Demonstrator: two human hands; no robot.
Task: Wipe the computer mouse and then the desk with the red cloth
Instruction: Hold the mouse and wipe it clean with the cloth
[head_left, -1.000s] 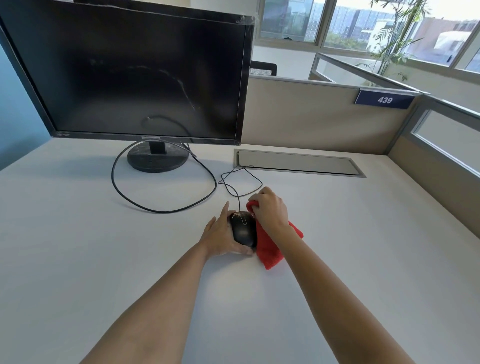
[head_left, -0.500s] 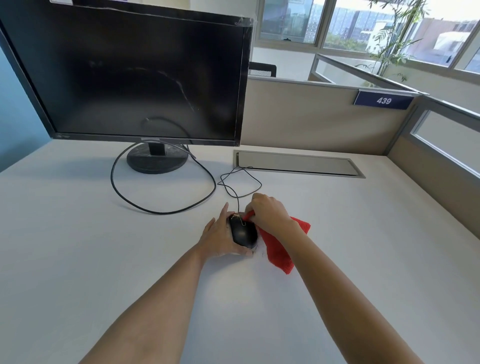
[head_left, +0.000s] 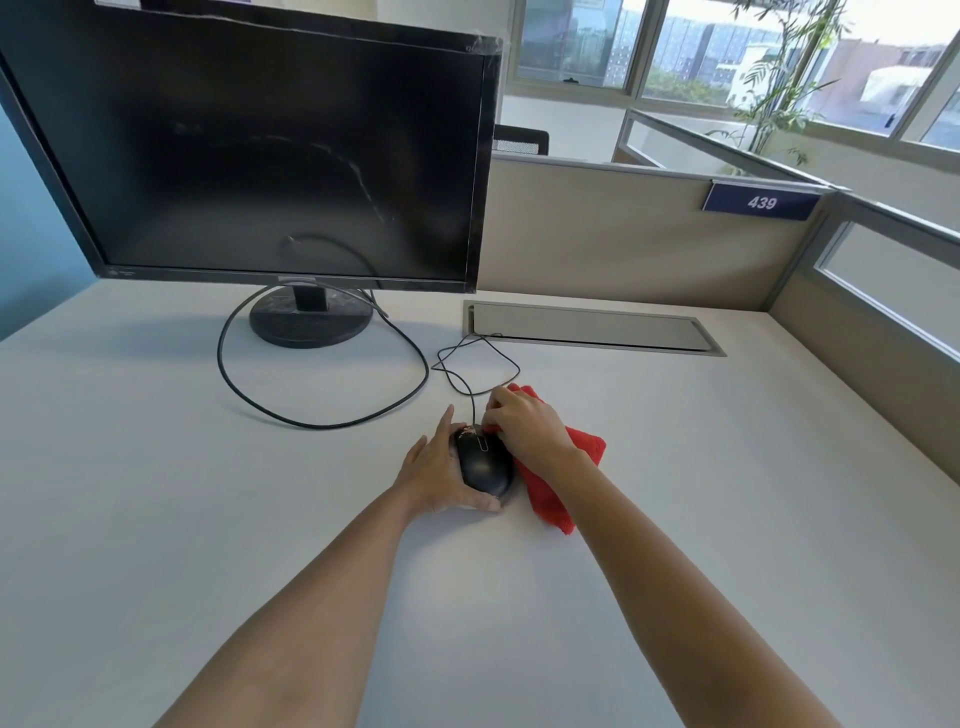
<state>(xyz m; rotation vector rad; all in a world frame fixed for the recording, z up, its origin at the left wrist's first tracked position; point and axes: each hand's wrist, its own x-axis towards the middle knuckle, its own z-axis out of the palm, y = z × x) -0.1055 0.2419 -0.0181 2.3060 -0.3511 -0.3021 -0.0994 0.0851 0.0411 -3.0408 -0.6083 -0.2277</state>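
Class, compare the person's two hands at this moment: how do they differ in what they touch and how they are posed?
1. The left hand cups the bare black mouse; the right hand grips the red cloth.
2. The left hand lies along the mouse's left side, its thumb at the near end; the right hand is bunched at the front, near the cord.

Both meet at the mouse on the desk.
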